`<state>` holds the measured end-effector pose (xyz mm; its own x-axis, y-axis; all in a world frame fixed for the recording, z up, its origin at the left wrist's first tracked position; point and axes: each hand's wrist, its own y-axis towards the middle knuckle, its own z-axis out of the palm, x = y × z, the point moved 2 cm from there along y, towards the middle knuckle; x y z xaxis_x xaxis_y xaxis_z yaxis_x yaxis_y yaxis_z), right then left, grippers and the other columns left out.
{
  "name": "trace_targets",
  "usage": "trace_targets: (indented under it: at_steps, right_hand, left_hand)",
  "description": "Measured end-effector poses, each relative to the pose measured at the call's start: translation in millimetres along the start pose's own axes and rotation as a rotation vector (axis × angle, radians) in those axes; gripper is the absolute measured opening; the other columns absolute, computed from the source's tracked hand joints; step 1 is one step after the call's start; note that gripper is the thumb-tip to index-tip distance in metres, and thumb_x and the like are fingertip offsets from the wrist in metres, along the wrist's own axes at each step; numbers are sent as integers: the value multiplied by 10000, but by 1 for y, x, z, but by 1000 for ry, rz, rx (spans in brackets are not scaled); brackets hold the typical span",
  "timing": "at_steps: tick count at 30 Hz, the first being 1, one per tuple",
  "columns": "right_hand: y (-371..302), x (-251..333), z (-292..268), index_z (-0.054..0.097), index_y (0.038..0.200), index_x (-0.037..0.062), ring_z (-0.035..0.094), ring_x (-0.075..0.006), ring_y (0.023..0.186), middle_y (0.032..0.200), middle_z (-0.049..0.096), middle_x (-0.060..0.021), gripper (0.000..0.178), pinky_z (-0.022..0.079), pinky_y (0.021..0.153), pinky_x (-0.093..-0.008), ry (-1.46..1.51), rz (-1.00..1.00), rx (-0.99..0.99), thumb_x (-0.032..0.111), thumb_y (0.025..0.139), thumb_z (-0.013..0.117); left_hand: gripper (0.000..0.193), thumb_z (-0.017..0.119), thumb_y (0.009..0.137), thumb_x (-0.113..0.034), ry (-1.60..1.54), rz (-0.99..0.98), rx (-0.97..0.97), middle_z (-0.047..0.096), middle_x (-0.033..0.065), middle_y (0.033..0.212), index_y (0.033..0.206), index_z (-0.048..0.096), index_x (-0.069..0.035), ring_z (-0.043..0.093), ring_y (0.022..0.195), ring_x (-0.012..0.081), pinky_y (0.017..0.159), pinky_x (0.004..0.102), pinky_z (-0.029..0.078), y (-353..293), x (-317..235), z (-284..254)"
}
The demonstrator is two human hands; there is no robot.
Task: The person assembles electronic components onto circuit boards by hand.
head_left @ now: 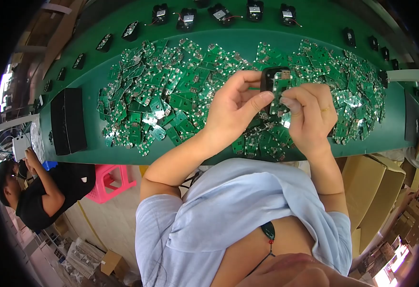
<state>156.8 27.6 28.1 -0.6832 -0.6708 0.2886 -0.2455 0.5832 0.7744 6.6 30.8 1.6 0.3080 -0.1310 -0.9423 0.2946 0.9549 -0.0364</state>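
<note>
My left hand grips a black plastic casing from its left side, thumb along the near edge. Inside the casing sits a small green circuit board with a metal connector at its far end. My right hand is at the board's right edge, its thumb and fingertips pinched together against the board. Whether those fingertips hold anything small is hidden. Under and around both hands spreads a wide heap of loose green circuit boards on the green table.
Several black casings with red wires line the far side. A black box stands at the table's left. A pink stool and a person in black are on the left; a cardboard box is at the near right.
</note>
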Motion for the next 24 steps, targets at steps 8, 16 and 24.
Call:
trace_targets:
  at_steps: [8,16,24]
  right_hand:
    - [5,0,0,577,791,55,517,-198,611,740,521,-49,230,412,473,-283,-18,-90,85,11,581,661]
    - [2,0,-1,561,804,63,500,-183,602,734,504,-40,213,393,462,-275,-86,-121,94,40,610,645]
    - [-1,0,-4,553,803,66,501,-182,617,734,500,-43,183,397,468,-274,-131,-89,48,49,637,628]
  left_hand:
    - [299,584,847,-48,70,34,0,567,90,1041,1116,464,6,583,909,134,777,250,488,-1,-1,1]
    - [286,580,848,-44,102,85,-39,568,83,1045,1106,467,4,589,917,142,764,256,498,-4,2,5]
    - [285,585,846,-46,165,123,-46,568,80,1034,1101,467,3,590,918,146,768,253,494,-6,-3,10]
